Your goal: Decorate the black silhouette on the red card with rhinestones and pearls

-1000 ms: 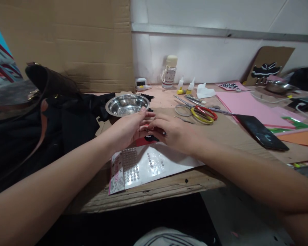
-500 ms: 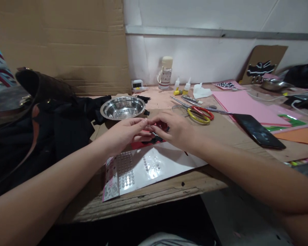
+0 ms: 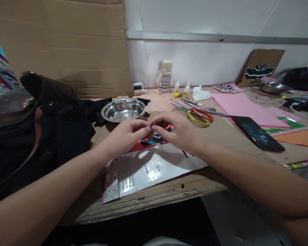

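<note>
My left hand (image 3: 129,135) and my right hand (image 3: 178,131) meet with thumbs and forefingers pinched together. At their touching fingertips shows a small silvery bead (image 3: 149,125), too tiny to make out fully. Just beneath lies a black cut-out (image 3: 157,136) with rows of white beads and a blue-green patch, on a red sheet (image 3: 137,147); my hands partly cover both. Closer to me, a white sheet (image 3: 171,160) carries a clear pack of stick-on gems (image 3: 125,171), some in dense rows and a few scattered.
Behind my hands stand a steel bowl (image 3: 123,110) and scissors (image 3: 200,117) with red and yellow handles. Glue bottles (image 3: 187,89) and a drinking bottle (image 3: 165,76) are near the wall. To the right lie a phone (image 3: 258,133) and pink sheets (image 3: 248,109); dark cloth (image 3: 64,133) fills the left.
My fingers have shifted slightly, and the silvery bead now shows between their tips. More of the beaded black cut-out and its blue-green patch is visible below. The view has tipped up a little.
</note>
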A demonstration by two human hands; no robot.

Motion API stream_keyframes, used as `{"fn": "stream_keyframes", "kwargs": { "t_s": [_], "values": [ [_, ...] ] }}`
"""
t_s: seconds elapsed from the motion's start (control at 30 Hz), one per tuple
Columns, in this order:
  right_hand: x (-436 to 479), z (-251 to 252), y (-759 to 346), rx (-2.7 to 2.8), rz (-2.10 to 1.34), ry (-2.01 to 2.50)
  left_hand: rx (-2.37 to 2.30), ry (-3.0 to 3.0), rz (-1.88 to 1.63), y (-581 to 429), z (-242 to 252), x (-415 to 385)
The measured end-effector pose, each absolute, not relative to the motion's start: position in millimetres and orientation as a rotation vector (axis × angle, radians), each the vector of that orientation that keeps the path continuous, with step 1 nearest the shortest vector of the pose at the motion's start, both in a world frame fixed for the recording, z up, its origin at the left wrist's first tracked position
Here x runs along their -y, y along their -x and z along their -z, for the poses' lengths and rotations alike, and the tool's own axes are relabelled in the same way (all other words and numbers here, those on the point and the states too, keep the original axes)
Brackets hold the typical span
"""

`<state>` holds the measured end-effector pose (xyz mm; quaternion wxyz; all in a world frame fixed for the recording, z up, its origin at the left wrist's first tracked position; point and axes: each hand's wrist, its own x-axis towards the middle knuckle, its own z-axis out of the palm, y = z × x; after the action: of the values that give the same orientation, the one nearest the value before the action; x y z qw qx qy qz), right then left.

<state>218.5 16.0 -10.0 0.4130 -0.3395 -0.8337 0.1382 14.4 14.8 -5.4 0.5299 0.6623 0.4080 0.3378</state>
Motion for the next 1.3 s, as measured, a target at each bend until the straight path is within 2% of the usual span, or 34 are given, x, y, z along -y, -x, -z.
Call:
{"fn": "stream_keyframes", "kwargs": {
  "t_s": [0.3,0.53,0.63,0.9,1.3],
  "values": [
    [-14.3,8.2,-217.6,2.041,-0.505,0.885,-0.979,-1.799,-0.785,-11.6,3.6,-14.5],
    [-16.2,6.9,-215.8,1.918,-0.656,0.938,-1.241,-2.132,-0.919,3.1,-2.5,-29.5],
    [-18.7,7.8,-215.0,1.877,-0.736,0.964,-1.493,-2.325,-1.007,15.8,-4.9,-42.4],
    [-12.4,3.0,-213.1,1.959,-0.678,0.999,-1.743,-2.402,-0.884,45.4,5.7,-71.6],
    [-13.5,1.6,-211.8,1.810,-0.986,1.013,-1.654,-2.508,-0.883,45.6,7.7,-75.5]
  ]
}}
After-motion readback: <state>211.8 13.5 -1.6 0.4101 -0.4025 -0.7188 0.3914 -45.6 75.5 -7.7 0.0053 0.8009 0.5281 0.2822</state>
